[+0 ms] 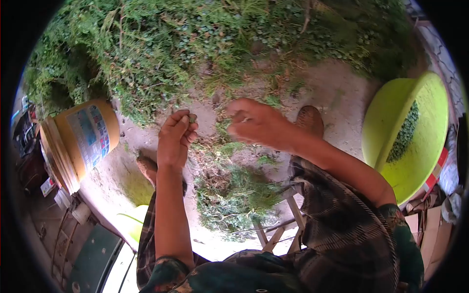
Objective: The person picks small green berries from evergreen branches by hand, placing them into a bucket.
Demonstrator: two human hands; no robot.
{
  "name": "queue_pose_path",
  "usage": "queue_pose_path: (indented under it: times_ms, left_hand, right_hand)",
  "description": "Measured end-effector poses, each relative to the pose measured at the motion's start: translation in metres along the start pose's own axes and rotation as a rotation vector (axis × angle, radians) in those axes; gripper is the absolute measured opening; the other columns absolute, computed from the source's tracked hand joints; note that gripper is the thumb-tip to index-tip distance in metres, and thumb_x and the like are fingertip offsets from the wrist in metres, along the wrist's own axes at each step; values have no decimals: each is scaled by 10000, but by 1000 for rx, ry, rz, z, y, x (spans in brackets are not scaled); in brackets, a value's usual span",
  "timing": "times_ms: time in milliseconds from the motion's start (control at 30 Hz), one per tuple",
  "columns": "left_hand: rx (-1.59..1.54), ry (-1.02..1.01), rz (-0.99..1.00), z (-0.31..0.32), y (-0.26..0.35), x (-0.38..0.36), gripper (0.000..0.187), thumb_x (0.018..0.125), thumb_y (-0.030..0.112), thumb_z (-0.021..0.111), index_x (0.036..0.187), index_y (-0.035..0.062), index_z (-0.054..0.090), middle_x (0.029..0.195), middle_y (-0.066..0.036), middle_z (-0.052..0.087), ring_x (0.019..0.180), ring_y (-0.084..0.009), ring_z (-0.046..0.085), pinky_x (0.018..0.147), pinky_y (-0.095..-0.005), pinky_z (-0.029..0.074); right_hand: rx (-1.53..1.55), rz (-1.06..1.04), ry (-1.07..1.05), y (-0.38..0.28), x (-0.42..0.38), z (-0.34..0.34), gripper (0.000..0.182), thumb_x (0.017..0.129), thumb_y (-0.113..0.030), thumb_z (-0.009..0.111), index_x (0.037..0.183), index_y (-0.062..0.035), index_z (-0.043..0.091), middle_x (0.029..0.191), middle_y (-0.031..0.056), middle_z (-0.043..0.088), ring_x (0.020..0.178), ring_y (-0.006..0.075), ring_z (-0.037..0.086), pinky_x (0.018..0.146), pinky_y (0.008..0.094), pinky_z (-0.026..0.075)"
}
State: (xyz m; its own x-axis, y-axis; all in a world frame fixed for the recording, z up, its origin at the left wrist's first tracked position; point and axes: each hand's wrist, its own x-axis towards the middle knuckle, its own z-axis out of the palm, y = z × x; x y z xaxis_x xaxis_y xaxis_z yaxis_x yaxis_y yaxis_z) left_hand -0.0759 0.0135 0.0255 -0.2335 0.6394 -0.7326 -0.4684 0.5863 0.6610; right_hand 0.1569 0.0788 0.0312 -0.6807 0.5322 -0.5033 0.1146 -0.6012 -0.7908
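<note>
My left hand [177, 134] is closed in a pinch, with a small grey-green piece [192, 118] showing at its fingertips; it looks like a seed cone, but is too small to be sure. To its right, my right hand [259, 124] is smeared by motion. Its fingers seem curled, and I cannot make out whether they hold anything. Ahead of both hands lies a large heap of cut evergreen branches [161, 53] with scale-like leaves and many small cones. Below them, loose clippings [239, 195] cover the floor between my feet.
A yellow bucket [100, 124] with a printed label stands at the left. On the right, a lime-green basin [420, 166] is tilted and holds small green pieces [406, 132]. A wooden stool frame [295, 215] shows by my leg. Cardboard [432, 234] lies at the lower right.
</note>
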Motion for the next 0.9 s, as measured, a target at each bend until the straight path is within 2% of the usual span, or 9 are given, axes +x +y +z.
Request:
queue_pose_path:
  times_ms: [133, 267, 367, 467, 567, 633, 733, 800, 900]
  left_hand:
    - [-17, -125, 1, 45, -4, -29, 140, 877, 63, 573, 1012, 30, 566, 880, -53, 629, 686, -101, 603, 559, -195, 480]
    - [49, -125, 55, 59, -10, -36, 117, 854, 86, 625, 957, 41, 593, 755, -19, 635, 641, -86, 584, 556, -185, 451]
    - [71, -125, 46, 61, -14, -37, 138, 859, 81, 616, 984, 33, 586, 823, -41, 638, 650, -86, 574, 572, -193, 461]
    - [-189, -90, -14, 51, -20, -33, 153, 874, 63, 582, 1018, 13, 575, 912, -75, 629, 715, -100, 587, 600, -212, 478]
    - [-149, 94, 0, 46, -26, -35, 203, 886, 69, 554, 1079, 5, 548, 1002, -99, 608, 821, -139, 600, 672, -228, 503]
    - [234, 68, 206, 70, -26, -56, 221, 892, 70, 538, 1101, -2, 540, 1022, -92, 601, 890, -148, 589, 735, -252, 499]
    - [487, -165, 487, 80, -34, -62, 168, 894, 86, 546, 1030, 4, 602, 1032, -68, 615, 936, -132, 579, 823, -246, 451]
    - [624, 195, 273, 60, -25, -44, 194, 899, 135, 557, 1026, 3, 621, 956, -75, 644, 873, -135, 590, 756, -255, 459]
    - [672, 454, 342, -19, -32, 13, 205, 850, 111, 578, 1011, -7, 624, 867, -99, 651, 747, -163, 587, 658, -309, 470]
  right_hand:
    - [-57, -14, -18, 8, 8, 13, 271, 895, -182, 578, 1074, 13, 519, 912, 105, 576, 771, 145, 593, 632, 255, 503]
    - [274, 72, -90, 12, 7, 10, 299, 895, -192, 585, 1055, 52, 518, 823, 82, 606, 678, 124, 604, 584, 238, 513]
    - [322, 83, -79, 12, 2, 5, 240, 898, -166, 556, 1004, 48, 532, 824, 89, 605, 628, 137, 605, 549, 249, 522]
    - [292, 142, -102, 10, -1, -3, 214, 894, -148, 499, 991, 39, 536, 811, 89, 603, 586, 150, 604, 526, 253, 528]
    - [480, 137, -125, 20, 1, -7, 213, 879, -142, 453, 984, 23, 537, 831, 101, 597, 651, 165, 617, 563, 287, 541]
    - [573, 118, 71, 33, 6, -1, 223, 895, -168, 451, 987, 13, 543, 865, 115, 592, 736, 191, 624, 611, 353, 555]
    - [931, 279, -74, 32, 2, -6, 229, 903, -189, 469, 980, 9, 553, 899, 124, 590, 803, 212, 620, 648, 419, 557]
    - [920, 354, -44, 35, 0, -10, 245, 910, -209, 476, 963, 14, 560, 890, 139, 593, 768, 215, 625, 625, 429, 561]
    - [821, 376, -31, 43, -1, -15, 252, 921, -201, 457, 910, 28, 561, 858, 161, 599, 689, 210, 628, 573, 407, 564]
